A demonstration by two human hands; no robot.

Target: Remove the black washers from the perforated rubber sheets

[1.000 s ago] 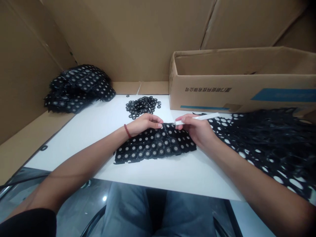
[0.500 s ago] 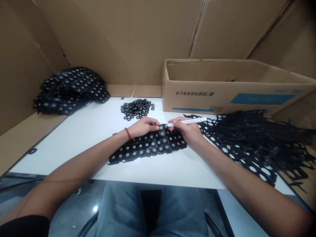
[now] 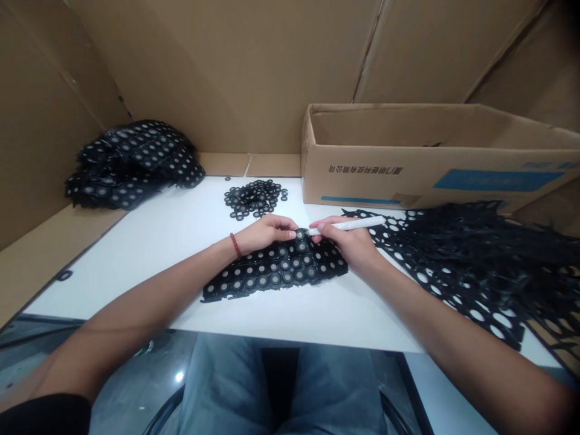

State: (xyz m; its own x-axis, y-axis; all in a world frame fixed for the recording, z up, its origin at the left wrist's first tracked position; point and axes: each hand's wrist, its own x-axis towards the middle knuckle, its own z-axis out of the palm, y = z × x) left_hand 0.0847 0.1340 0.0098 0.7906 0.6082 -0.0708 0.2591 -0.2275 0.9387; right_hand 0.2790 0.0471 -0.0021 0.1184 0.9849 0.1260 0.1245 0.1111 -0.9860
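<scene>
A black rubber sheet (image 3: 263, 275) moulded with rows of rings lies on the white table in front of me. My left hand (image 3: 270, 234) pinches its far edge between thumb and fingers. In my right hand (image 3: 345, 237) is a white pen-like tool (image 3: 357, 223), gripped like a pencil. Its tip meets the sheet's far edge close to my left thumb; what exactly the tip touches is too small to tell. Beyond my hands sits a pile of loose black rings (image 3: 256, 196).
At the far left is a heap of ring sheets (image 3: 136, 163). An open cardboard box (image 3: 362, 160) stands at the back right, with punched-out black sheet scraps (image 3: 471, 266) before it. One loose ring (image 3: 64, 275) lies near the table's left edge. Cardboard walls surround the table.
The view has shifted slightly, so everything appears a little further right. Both hands keep nearly the same hold and place on the sheet.
</scene>
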